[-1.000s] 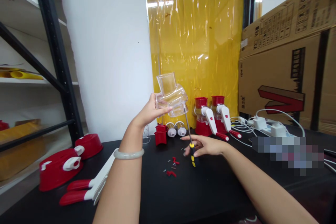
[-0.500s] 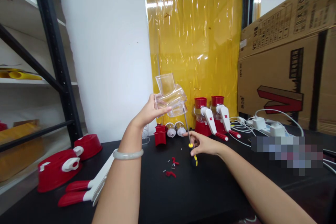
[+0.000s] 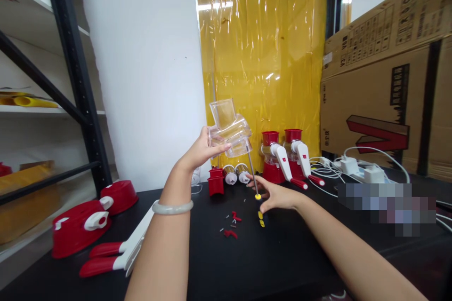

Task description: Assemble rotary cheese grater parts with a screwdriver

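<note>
Left hand point(image 3: 206, 150) clamped on clear housing point(image 3: 229, 128), unmoved. Right hand point(image 3: 276, 195) loosely around screwdriver point(image 3: 258, 196), which has rotated; grip wider than moment ago, suggesting turning strokes with regrips.

1. The bare left forearm point(image 3: 160, 249) rises steeply from the lower edge, leaning slightly rightward.
2. The bare left hand point(image 3: 203, 151) is above the right one, bent rightward at the wrist and clasping, thumb stretched out, fingers mostly hidden.
3. The bare right forearm point(image 3: 342, 240) slants up leftward from the lower right.
4. The bare right hand point(image 3: 278, 195) grips loosely, index finger reaching left, thumb angled down.
</note>
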Demonstrator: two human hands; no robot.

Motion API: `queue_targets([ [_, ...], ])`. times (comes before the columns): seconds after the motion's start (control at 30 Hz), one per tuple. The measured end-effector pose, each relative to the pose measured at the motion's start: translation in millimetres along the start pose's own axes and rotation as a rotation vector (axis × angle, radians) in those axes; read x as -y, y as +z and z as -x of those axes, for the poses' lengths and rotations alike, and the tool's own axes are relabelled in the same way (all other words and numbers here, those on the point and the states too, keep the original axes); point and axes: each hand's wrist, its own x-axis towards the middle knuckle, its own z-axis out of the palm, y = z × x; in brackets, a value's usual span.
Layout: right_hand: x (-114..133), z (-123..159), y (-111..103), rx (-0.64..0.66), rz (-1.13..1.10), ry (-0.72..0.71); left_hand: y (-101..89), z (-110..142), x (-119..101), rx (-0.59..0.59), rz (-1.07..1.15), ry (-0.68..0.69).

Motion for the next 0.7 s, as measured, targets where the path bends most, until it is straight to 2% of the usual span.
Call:
queue_targets([
  [0.13, 1.4, 2.7, -0.8, 0.196, -0.128, -0.04, 0.2, 0.1, -0.2, -0.011, 0.001, 0.006],
  [0.17, 0.7, 2.1, 0.3, 0.186, -0.126, -0.028, 0.3, 0.0, -0.2, -0.015, 0.001, 0.008],
  [0.27, -3.0, -1.0, 2.6, 0.035, -0.038, 0.016, 0.5, -0.3, 0.1, -0.015, 0.011, 0.014],
  [0.33, -3.0, -0.8, 1.5, 0.004, -0.004, 0.023, 0.5, -0.4, 0.1, -0.013, 0.009, 0.014],
  [0.5, 5.0, 5.0, -1.5, 0.228, -0.119, -0.038, 0.3, 0.1, -0.9, -0.013, 0.02, 0.017],
  [0.53, 5.0, 4.9, -0.9, 0.221, -0.127, -0.031, 0.2, 0.1, -0.9, -0.015, 0.023, 0.018],
  [0.63, 0.5, 2.4, 0.0, 0.082, -0.066, -0.009, -0.1, -0.2, -0.4, -0.016, 0.018, 0.015],
  [0.7, -1.7, 1.9, -1.5, 0.061, -0.031, -0.011, -0.4, -0.5, 0.2, -0.011, 0.019, 0.016],
])
